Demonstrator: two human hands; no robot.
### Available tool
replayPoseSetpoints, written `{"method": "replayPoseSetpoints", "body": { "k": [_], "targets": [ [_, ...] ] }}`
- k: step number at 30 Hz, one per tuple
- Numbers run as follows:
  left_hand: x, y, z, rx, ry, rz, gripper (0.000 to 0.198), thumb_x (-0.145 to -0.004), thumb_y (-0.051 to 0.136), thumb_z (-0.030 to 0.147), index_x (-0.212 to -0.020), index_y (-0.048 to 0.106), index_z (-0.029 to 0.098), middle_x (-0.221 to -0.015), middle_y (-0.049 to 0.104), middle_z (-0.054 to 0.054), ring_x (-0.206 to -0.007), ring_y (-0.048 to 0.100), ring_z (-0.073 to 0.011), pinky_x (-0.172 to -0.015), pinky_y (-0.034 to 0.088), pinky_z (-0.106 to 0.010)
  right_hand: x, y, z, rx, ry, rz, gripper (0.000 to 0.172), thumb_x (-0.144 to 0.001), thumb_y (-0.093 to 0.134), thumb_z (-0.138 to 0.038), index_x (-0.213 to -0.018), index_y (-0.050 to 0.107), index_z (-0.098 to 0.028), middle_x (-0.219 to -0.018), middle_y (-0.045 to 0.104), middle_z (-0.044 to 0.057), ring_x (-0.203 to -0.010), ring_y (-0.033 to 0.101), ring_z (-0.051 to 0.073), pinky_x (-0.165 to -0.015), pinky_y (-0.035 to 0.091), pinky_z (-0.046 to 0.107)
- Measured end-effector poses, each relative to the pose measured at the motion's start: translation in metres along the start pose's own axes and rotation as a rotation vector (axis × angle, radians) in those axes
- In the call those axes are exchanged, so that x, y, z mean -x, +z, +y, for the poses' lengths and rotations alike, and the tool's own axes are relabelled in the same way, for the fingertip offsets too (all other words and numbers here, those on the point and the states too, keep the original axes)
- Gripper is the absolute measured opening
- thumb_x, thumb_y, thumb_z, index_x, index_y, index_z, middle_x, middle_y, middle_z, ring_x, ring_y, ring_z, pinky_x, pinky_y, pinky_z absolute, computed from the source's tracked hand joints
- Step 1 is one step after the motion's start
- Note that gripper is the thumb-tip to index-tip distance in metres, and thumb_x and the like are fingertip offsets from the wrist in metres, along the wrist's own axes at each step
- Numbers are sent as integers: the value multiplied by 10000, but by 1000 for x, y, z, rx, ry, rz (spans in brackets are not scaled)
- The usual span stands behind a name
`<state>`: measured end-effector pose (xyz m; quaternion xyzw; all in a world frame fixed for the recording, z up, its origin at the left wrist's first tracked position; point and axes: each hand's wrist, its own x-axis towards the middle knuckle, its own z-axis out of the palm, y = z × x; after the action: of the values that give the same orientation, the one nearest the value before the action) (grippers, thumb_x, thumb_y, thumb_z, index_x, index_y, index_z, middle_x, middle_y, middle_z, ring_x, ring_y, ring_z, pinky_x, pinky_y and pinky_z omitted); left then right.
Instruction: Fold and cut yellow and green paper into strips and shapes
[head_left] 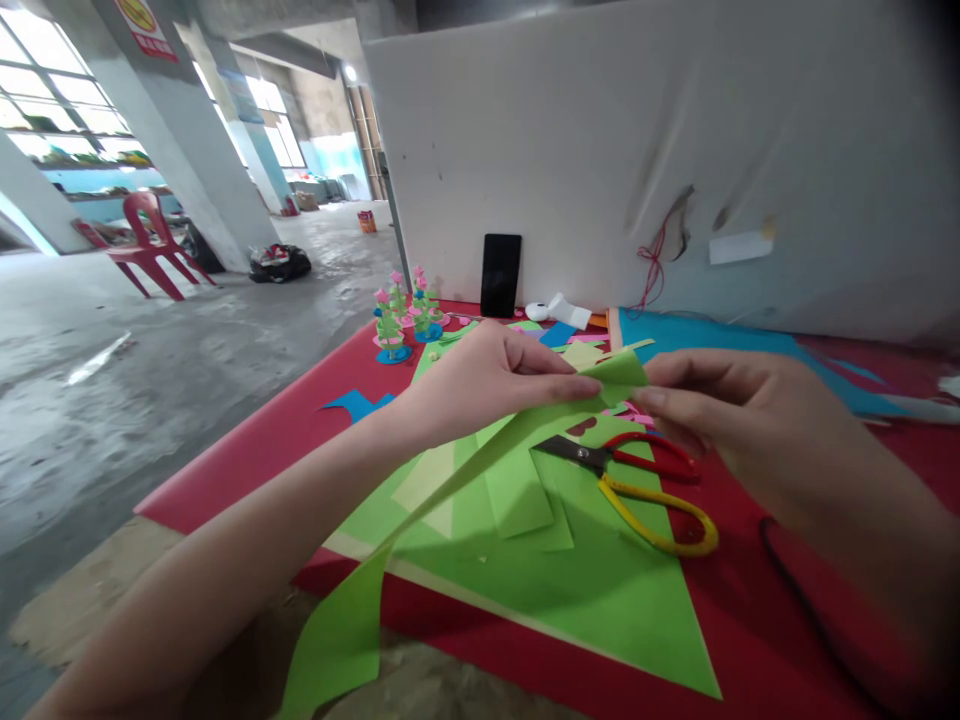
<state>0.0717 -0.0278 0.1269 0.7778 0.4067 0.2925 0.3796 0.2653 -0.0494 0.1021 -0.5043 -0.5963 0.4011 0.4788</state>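
Note:
Both hands hold one long green paper strip [517, 440] above the table. My left hand [487, 385] pinches it between thumb and fingers a little short of its far end. At that end, the thumb and fingertips of my right hand [720, 400] close on the paper. The strip's other end hangs down past the table's near edge, curling at the lower left. Below my hands lie scissors [592, 455] with one red and one yellow handle, blades pointing left. They rest on a large green paper sheet [600, 590], beside several cut green paper pieces [517, 490].
Small paper trees [390, 335] on blue and pink bases stand at the table's far left corner. A black phone [501, 275] leans against the white panel [540, 150]. Blue paper [705, 345] lies at the back right, blue scraps [356, 405] at left. A red chair [146, 240] stands beyond.

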Motion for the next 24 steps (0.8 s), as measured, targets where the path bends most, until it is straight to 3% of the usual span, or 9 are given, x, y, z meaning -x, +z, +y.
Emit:
{"method": "replayPoseSetpoints", "body": {
  "k": [9,12,15,19,24],
  "targets": [
    [-6,-2,-10,0,-9,2,276,-703,601,416,-769,703,168,-643,655,-20,-557,552,-93,-499,410,-200,-9,-20,2,-24,58,-112,125,-672,664,-289,-652,592,-189,-403,420,-76,-375,333,27,-360,242,147],
    [-5,-2,-11,-32,23,-24,241,-703,606,377,-749,703,161,-620,645,-14,-538,535,-84,-480,390,-187,-12,-26,-1,65,113,-234,88,-666,664,-247,-669,596,-190,-473,480,-66,-430,398,35,-425,317,150],
    [-5,-1,-11,-46,42,-126,223,-711,598,354,-723,697,155,-576,618,-3,-497,492,-65,-452,365,-170,-14,-30,-2,212,144,-448,82,-709,623,-247,-786,623,-217,-662,595,-32,-585,513,72,-533,389,168],
    [-2,3,-9,-16,47,-272,195,-730,577,304,-713,680,140,-594,598,6,-499,462,-49,-440,346,-148,-10,-23,-1,330,24,-589,151,-761,562,-291,-887,638,-258,-814,628,-16,-718,552,115,-582,406,195],
    [2,10,-7,4,71,-373,210,-732,567,285,-634,638,114,-495,445,52,-433,299,-17,-387,238,-147,-1,-6,-3,499,-141,-620,127,-783,524,-289,-726,618,-227,-605,536,-41,-555,443,83,-478,326,193]
  ]
}}
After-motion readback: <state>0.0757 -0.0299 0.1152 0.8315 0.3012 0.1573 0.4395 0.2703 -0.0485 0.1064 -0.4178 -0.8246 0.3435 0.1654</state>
